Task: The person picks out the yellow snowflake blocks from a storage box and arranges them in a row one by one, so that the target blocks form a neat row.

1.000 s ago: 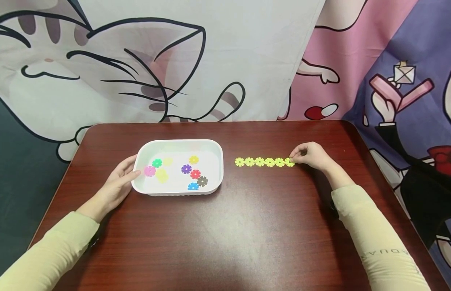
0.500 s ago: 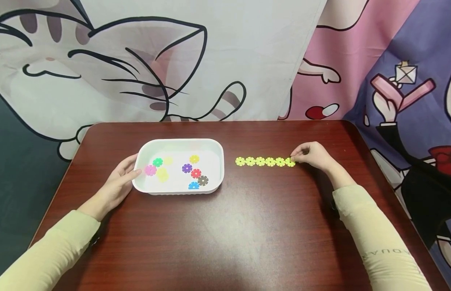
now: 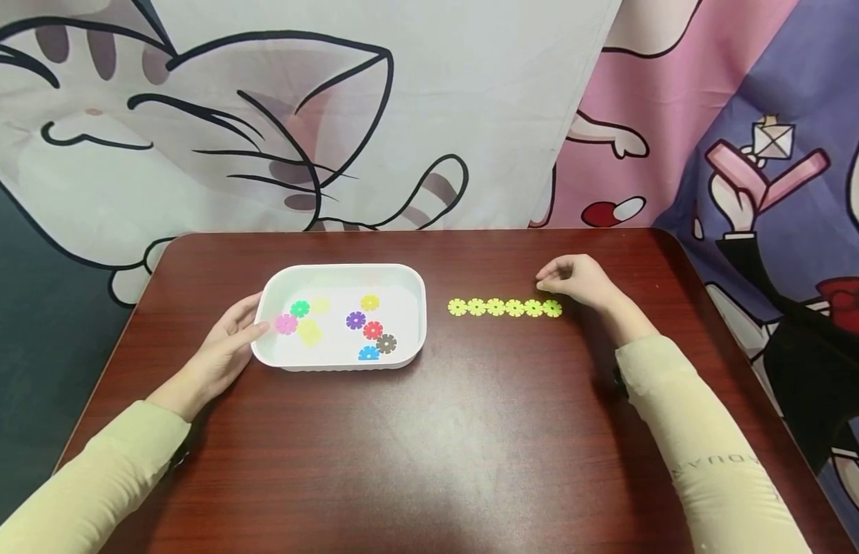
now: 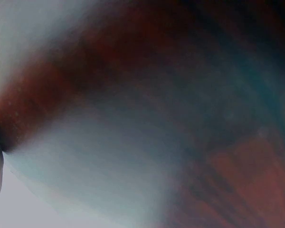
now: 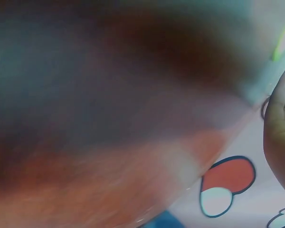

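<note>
A chain of several yellow flower-shaped discs lies in a straight row on the dark red table. My right hand hovers just above and behind the chain's right end, fingers loosely curled and holding nothing. My left hand rests against the left side of a white tray with fairly straight fingers. The tray holds loose discs: pink, green, purple, red, brown, blue and yellow. Both wrist views are blurred; the right wrist view shows only the hand's edge.
Cartoon-printed cloth hangs behind the table's far edge and down its right side. The table's rounded corners are at the back left and back right. Bare tabletop stretches between my arms toward the front edge.
My right hand has let go of the chain's right end and moved slightly left and away from it. The chain, tray and left hand stay in place.
</note>
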A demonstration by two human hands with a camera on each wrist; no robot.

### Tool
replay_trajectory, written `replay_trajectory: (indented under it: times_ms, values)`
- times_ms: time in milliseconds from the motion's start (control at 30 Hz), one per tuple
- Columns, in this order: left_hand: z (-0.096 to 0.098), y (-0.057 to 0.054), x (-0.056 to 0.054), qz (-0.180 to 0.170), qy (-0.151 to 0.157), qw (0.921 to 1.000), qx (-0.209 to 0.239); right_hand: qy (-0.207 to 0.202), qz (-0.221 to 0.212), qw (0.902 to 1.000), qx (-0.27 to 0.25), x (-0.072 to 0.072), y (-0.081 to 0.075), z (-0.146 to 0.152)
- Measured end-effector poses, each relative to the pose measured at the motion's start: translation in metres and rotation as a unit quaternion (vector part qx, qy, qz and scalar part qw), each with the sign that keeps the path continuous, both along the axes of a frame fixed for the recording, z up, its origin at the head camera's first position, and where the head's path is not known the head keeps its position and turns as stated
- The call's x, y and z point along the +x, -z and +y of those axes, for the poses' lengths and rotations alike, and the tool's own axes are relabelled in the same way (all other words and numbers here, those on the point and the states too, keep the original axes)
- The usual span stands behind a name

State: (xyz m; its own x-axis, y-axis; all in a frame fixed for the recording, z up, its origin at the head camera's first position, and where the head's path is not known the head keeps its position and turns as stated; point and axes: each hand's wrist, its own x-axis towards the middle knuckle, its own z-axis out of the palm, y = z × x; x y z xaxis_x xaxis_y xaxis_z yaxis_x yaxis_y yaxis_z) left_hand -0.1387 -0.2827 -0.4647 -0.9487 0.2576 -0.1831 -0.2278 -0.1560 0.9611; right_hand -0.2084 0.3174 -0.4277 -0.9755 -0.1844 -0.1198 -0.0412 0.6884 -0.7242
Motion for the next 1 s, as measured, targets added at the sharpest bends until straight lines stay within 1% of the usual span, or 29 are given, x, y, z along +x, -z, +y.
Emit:
replay_trajectory:
  times_ms: [300, 500, 600, 833, 1000]
  values:
    - [0.0, 0.0, 0.0, -0.002, -0.002, 1.0, 0.007, -0.026, 0.015, 0.9996, -0.002, -0.017, -0.011, -0.041]
    - [0.001, -0.001, 0.001, 0.004, 0.001, 1.0, 0.006, -0.053, 0.042, 0.9973, -0.029, -0.026, -0.015, -0.072]
    - [0.002, -0.001, 0.001, 0.005, 0.002, 1.0, 0.002, -0.066, 0.047, 0.9958, -0.041, -0.027, -0.017, -0.087]
    - [0.003, -0.002, 0.001, 0.001, 0.001, 0.9999, -0.013, -0.091, 0.044, 0.994, -0.041, -0.027, -0.022, -0.121]
    - [0.002, -0.002, 0.001, 0.003, 0.0, 1.0, -0.008, -0.109, 0.051, 0.9911, -0.059, -0.026, -0.025, -0.142]
